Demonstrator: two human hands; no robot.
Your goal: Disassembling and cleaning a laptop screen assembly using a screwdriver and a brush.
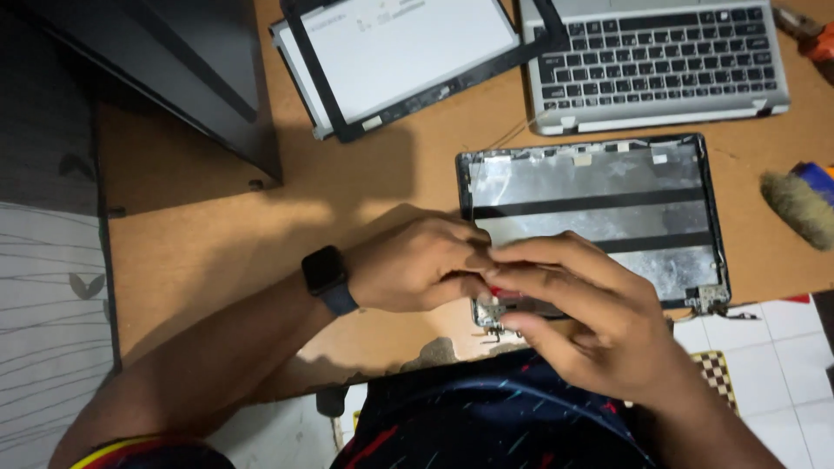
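At the near edge of the worktop (pixel 217 243), both hands meet over the near-left corner of the laptop lid shell (pixel 599 208), which lies inner face up so its hinge area is reachable. The right hand (pixel 591 313) pinches a small red-handled tool (pixel 497 292), apparently a screwdriver; the left hand (pixel 417 265), wearing a wristwatch (pixel 328 276), is curled closed against it, seemingly steadying the tip. Farther off, the keyboard base (pixel 656 61) and bezel-framed display panel (pixel 400 56) sit at the far edge, set aside. A brush (pixel 799 204) lies right.
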